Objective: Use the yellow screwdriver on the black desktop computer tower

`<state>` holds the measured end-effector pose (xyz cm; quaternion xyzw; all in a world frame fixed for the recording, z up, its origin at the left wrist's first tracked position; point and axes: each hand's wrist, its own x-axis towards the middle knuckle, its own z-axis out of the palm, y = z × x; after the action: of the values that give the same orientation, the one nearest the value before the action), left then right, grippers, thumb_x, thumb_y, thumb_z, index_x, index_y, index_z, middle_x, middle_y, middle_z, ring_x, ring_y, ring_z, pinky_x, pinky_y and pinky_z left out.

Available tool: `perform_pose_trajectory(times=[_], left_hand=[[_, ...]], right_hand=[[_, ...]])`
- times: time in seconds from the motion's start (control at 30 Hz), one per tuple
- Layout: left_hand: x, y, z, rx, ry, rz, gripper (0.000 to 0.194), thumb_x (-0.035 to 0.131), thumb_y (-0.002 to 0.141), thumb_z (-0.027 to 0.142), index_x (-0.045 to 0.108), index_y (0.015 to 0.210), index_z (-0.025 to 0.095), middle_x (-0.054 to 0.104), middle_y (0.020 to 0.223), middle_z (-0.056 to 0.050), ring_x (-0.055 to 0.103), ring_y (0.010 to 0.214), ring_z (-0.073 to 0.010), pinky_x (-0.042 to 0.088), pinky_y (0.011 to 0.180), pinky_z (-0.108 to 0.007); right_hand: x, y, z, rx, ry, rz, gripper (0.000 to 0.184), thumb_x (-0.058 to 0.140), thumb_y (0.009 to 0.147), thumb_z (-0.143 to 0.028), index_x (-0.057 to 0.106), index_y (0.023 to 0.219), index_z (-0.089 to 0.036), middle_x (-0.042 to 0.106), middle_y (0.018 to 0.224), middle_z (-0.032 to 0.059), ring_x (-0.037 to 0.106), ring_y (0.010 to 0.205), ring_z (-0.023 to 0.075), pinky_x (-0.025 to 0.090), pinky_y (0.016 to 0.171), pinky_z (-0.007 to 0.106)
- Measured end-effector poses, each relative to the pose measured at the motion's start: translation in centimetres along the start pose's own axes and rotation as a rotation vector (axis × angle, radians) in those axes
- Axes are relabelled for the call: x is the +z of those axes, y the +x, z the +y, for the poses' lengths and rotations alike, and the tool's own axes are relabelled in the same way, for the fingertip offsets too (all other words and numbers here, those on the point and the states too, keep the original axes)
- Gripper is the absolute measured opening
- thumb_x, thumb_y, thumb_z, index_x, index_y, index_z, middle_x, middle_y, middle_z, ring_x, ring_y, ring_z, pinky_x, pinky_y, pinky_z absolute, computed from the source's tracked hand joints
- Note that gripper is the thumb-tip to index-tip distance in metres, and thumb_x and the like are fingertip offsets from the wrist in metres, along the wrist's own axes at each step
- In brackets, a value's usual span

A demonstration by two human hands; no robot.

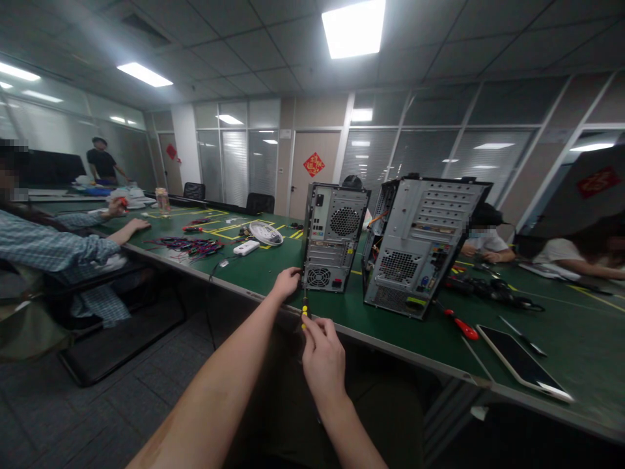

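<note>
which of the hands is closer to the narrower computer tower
Left. The left hand is beside the lower left edge of the narrower computer tower; the right hand is farther back, toward the camera, gripping a yellow-and-black screwdriver pointed toward the tower.

A yellow-black screwdriver (pixel 305 307) points toward the upright computer tower (pixel 333 236).

Computer cases (pixel 334 244) blocking ahead, slim gap between

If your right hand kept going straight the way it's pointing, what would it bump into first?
The screwdriver in the right hand would probably meet the narrower computer tower first, near its lower corner, though depth is unclear.
</note>
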<state>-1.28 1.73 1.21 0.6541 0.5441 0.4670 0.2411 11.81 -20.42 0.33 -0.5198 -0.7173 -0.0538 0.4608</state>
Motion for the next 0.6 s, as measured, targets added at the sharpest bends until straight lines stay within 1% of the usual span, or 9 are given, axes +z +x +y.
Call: perform_pose_trajectory(times=[0.1, 0.17, 0.27, 0.37, 0.47, 0.6], left_hand=[[0.01, 0.04, 0.00, -0.002, 0.003, -0.001, 0.035, 0.051, 0.088, 0.018, 0.070, 0.117, 0.016, 0.074, 0.111, -0.009, 0.067, 0.103, -0.0190, 0.046, 0.098, -0.028], [0.05, 0.10, -0.05, -0.001, 0.010, 0.000, 0.035, 0.051, 0.087, 0.018, 0.070, 0.117, 0.016, 0.074, 0.111, -0.009, 0.067, 0.103, -0.0191, 0.047, 0.098, -0.029], [0.14, 0.19, -0.19, 0.001, 0.021, 0.005, 0.036, 0.051, 0.087, 0.018, 0.070, 0.117, 0.017, 0.074, 0.110, -0.007, 0.067, 0.104, -0.0186, 0.047, 0.097, -0.028], [0.19, 0.21, -0.31, 0.007, 0.019, 0.011, 0.036, 0.051, 0.087, 0.019, 0.071, 0.117, 0.017, 0.074, 0.110, -0.007, 0.067, 0.104, -0.0184, 0.047, 0.097, -0.028], [0.16, 0.17, -0.31, 0.010, 0.007, 0.009, 0.035, 0.051, 0.087, 0.019, 0.071, 0.117, 0.017, 0.075, 0.109, -0.007, 0.067, 0.104, -0.0186, 0.047, 0.097, -0.028], [0.03, 0.05, -0.11, -0.001, 0.005, 0.003, 0.035, 0.051, 0.087, 0.019, 0.071, 0.116, 0.017, 0.075, 0.108, -0.007, 0.067, 0.103, -0.0186, 0.047, 0.097, -0.028]], right_hand=[[0.04, 0.09, 0.04, 0.005, 0.010, 0.021, 0.027, 0.046, 0.097, -0.020, 0.068, 0.113, -0.019, 0.066, 0.098, 0.0084, 0.064, 0.090, 0.0192, 0.049, 0.082, 0.029], [0.14, 0.10, 0.09, 0.014, 0.016, 0.029, 0.021, 0.048, 0.096, -0.022, 0.066, 0.107, -0.018, 0.068, 0.096, 0.0079, 0.064, 0.089, 0.0196, 0.048, 0.081, 0.029], [0.27, 0.06, 0.12, 0.066, 0.036, 0.012, 0.012, 0.052, 0.095, -0.024, 0.063, 0.097, -0.019, 0.068, 0.088, 0.0050, 0.064, 0.080, 0.0182, 0.047, 0.073, 0.027], [0.28, -0.01, 0.09, 0.110, 0.078, -0.018, 0.011, 0.053, 0.095, -0.026, 0.060, 0.090, -0.020, 0.066, 0.080, 0.0022, 0.063, 0.071, 0.0166, 0.044, 0.066, 0.026], [0.25, -0.03, 0.09, 0.081, 0.087, -0.030, 0.014, 0.050, 0.097, -0.025, 0.063, 0.093, -0.020, 0.067, 0.084, 0.0040, 0.063, 0.076, 0.0179, 0.045, 0.069, 0.027], [0.24, -0.09, 0.14, 0.019, 0.055, 0.004, 0.023, 0.048, 0.097, -0.022, 0.067, 0.108, -0.019, 0.066, 0.095, 0.0072, 0.064, 0.088, 0.0196, 0.048, 0.080, 0.029]])
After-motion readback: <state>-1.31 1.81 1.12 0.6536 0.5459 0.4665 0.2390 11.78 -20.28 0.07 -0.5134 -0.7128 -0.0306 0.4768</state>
